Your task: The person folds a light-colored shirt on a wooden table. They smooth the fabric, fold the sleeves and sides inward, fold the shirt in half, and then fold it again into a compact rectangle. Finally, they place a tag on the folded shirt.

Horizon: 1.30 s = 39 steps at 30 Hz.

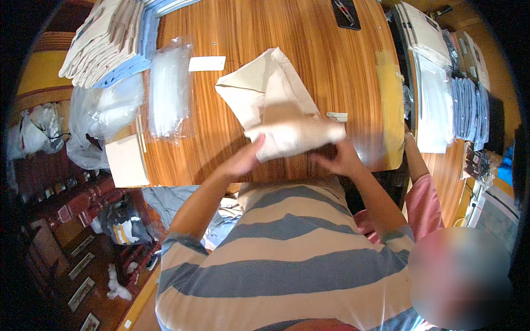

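Observation:
A cream cloth bag lies partly folded on the wooden table. Its near edge is rolled into a thick fold that blurs with motion. My left hand grips the left end of that fold. My right hand holds the right end, close to the table's front edge. The far part of the bag spreads flat toward the table's middle.
Clear plastic sleeves and a white card lie to the left. Stacks of folded cream and blue cloth fill the far left. More stacked sleeves and blue items sit on the right. A person in a pink sleeve stands at my right.

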Motion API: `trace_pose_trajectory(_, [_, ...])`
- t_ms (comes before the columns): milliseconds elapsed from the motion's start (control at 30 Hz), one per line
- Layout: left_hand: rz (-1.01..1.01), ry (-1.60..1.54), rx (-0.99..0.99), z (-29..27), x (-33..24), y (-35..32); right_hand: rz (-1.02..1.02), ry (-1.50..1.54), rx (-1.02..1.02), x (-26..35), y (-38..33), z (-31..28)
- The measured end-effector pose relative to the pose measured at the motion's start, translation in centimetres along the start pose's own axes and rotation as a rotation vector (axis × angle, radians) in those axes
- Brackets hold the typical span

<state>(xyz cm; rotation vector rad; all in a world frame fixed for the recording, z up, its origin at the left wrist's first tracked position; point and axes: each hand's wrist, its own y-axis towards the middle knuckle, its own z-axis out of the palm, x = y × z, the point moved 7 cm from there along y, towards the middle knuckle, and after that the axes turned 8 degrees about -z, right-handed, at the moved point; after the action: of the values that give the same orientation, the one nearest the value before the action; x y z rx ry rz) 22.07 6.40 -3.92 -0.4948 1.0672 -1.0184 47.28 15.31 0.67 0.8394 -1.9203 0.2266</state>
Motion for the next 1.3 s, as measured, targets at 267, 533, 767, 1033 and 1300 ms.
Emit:
trace_pose_trajectory(267, [0.214, -0.519, -0.019, -4.9, -5.5, 2.9, 0.357, -0.17, -0.219, -6.0, 12.0, 2.8])
trace_pose_trajectory(533, [0.357, 0.448, -1.005, -9.1, -8.2, -2.7, 0.331, -0.111, -0.405, -4.8, 10.9, 2.7])
trace_pose_trajectory(767, [1.07, 1.777, -0.357, 1.4, -13.0, 2.2, 0.345, -0.08, -0.457, -5.6, 10.6, 1.9])
trace_pose_trajectory(1033, [0.751, 0.573, -0.572, 6.6, -10.2, 9.3, 0.313, -0.515, -0.868, -1.1, 0.0, -7.1])
trace_pose_trajectory(1300, [0.567, 1.008, -0.772, 4.5, -15.7, 5.4, 0.744, 0.14, -0.983, -7.4, -14.5, -4.6])
